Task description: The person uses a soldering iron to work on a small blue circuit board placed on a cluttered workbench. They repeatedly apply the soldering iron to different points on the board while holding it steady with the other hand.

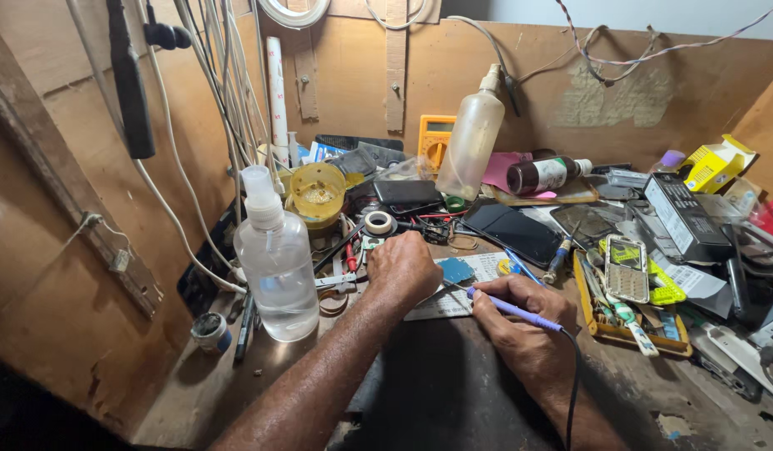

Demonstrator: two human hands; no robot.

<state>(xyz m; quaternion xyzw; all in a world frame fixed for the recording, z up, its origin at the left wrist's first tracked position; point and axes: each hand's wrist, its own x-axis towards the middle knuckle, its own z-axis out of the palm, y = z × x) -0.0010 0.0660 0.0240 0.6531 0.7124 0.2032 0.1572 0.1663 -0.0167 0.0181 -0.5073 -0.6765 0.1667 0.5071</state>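
Note:
My right hand (520, 321) grips a thin purple soldering iron (511, 307) like a pen, its black cord running back along my wrist. The tip points left toward a small blue circuit board (456, 270) lying on a white card (453, 302). My left hand (403, 267) is curled into a loose fist just left of the board, pressing down by it; whether its fingers pinch anything is hidden.
A clear spray bottle (276, 263) stands at the left. Behind are a yellow cup (319, 192), tape roll (378, 222), tall squeeze bottle (472, 138), yellow multimeter (435, 140), dark phones (513, 231), and a yellow tray (628, 330) of tools and a keypad phone. Cables hang on the wooden wall.

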